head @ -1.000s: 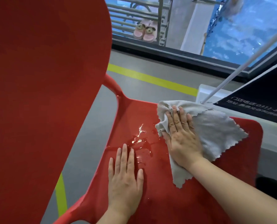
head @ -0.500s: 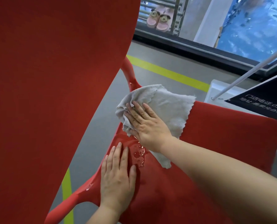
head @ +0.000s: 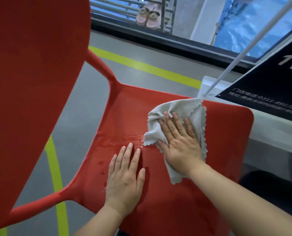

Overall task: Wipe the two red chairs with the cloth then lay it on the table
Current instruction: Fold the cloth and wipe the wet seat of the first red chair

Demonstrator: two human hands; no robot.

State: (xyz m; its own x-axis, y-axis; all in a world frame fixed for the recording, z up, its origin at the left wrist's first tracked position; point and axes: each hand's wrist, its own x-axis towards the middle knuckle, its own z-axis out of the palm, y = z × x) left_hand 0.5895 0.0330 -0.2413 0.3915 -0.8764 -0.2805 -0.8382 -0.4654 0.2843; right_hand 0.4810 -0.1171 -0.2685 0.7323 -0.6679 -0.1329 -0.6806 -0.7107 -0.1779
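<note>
Cloth (head: 191, 110) under right hand (head: 181, 143), near chair (head: 226, 142) edge

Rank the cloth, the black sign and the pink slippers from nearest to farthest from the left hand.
1. Cloth, just right of the left hand, on the seat.
2. Black sign, past the seat, far right.
3. Pink slippers, farthest, top of view.

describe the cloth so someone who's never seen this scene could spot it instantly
Find the red chair seat filling the lower middle of the view, with two hands flat on it. The cloth lies under the right hand, near the seat's far edge. It is the only pale grey, crumpled thing there, with a scalloped hem; the left hand presses bare plastic.
</note>
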